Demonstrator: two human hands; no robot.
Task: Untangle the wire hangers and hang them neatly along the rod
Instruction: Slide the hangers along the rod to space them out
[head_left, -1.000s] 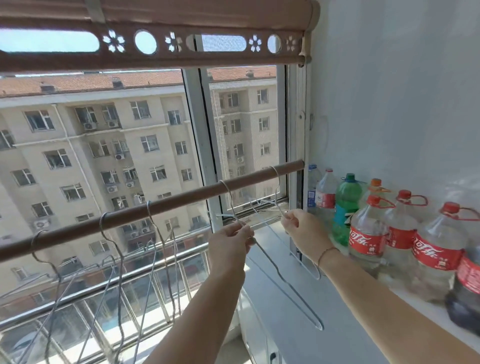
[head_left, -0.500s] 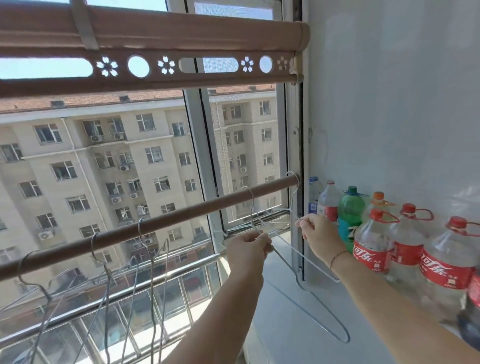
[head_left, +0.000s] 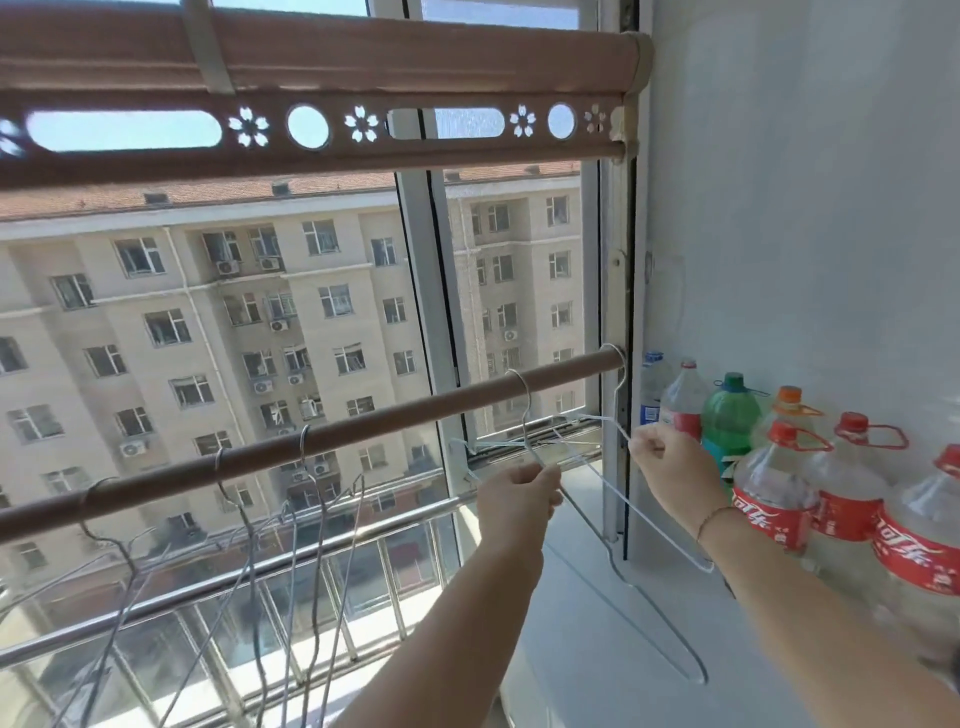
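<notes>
Standing at a window, pinching a thin silver wire hanger (head_left: 523, 415) in the left hand (head_left: 519, 499), fingers curled round the wire just below its neck, hook over the long brown rod (head_left: 363, 427). Gripping a white-coated wire hanger (head_left: 618, 400) in the right hand (head_left: 660, 462), closed in a loose fist on its shoulder, hook seated at the rod's very end, hard by the window frame (head_left: 613, 291). Between the two hands, crossed strands; impossible to tell whether free or caught on each other. Further left along the rod, several grey wire hangers (head_left: 304, 444) hooked on, lower parts overlapping and unevenly spaced.

Probably midway through separating this last pair. Main hazard: drawing the hands apart with the strands caught, enough to bend the soft wire or jerk a hook off the rod and drop a hanger onto the white sill (head_left: 571, 675) below. Also worth watching: the end hook, with no rod to spare beside it, apt to slip off or jam at the frame if dragged rightward. Close beside the right forearm, a row of clear plastic bottles with red labels (head_left: 769, 514); easy to topple one with a wide sweep of the elbow or of the hanger's long lower loop. Safer to lift one hook clear first, then slide it sideways.
</notes>
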